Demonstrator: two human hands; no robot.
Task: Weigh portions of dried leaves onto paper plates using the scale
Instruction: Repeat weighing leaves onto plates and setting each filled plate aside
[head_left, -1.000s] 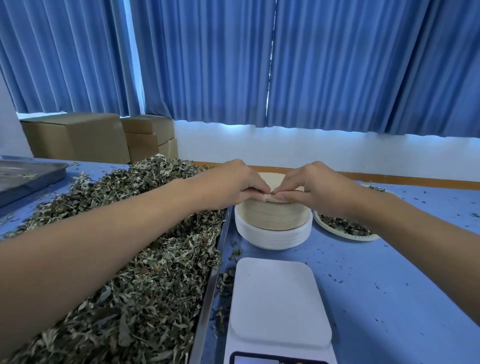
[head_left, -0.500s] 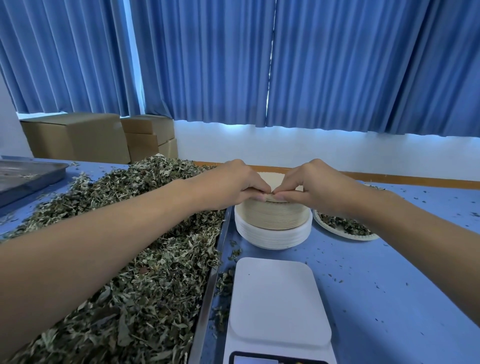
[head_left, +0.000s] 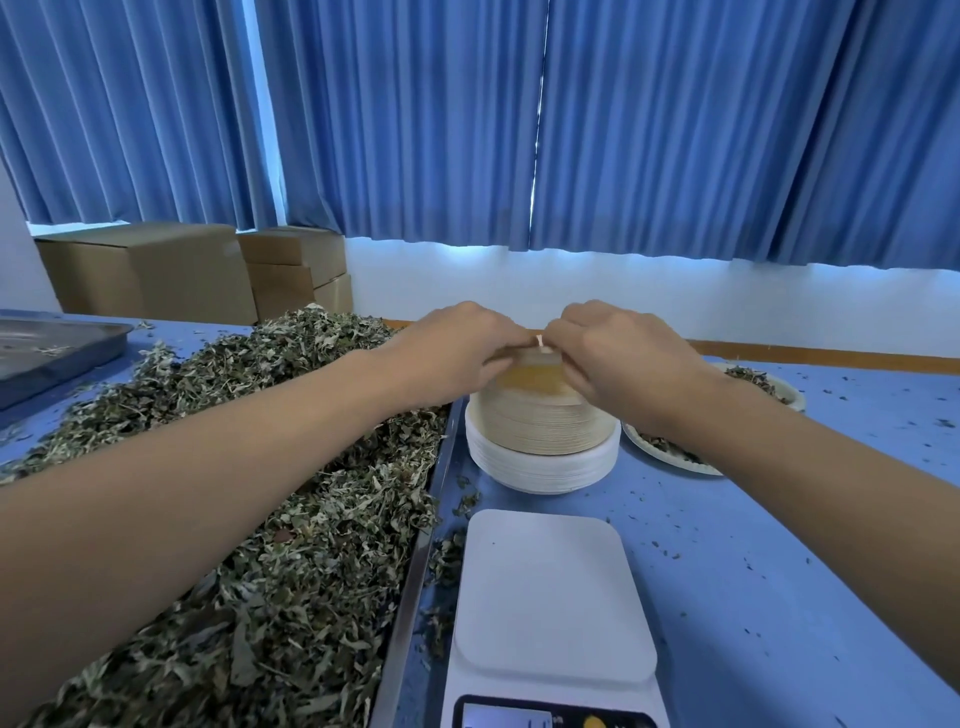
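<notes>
now prising one plate free, both hands on its rim

my left hand (head_left: 457, 353) and right hand (head_left: 623, 358) meet over the stack of round tan paper plates (head_left: 540, 423), which sits on a wider pile of white paper plates (head_left: 545, 470) just behind the white flat-topped digital scale (head_left: 550, 587) on the blue desk (head_left: 779, 571). the fingers of both hands are curled narrow, pinching the rim of the thin top tan plate (head_left: 535, 373), which is tilted up off the stack. i judge it feather-light, floppy and apt to cling to the one beneath, so the rim is the place to grip, gently, or it creases. the loose dried green leaves (head_left: 260, 519) lie heaped in the long metal tray (head_left: 413, 577) to my left; one filled white plate (head_left: 670, 458) rests to the right.
</notes>
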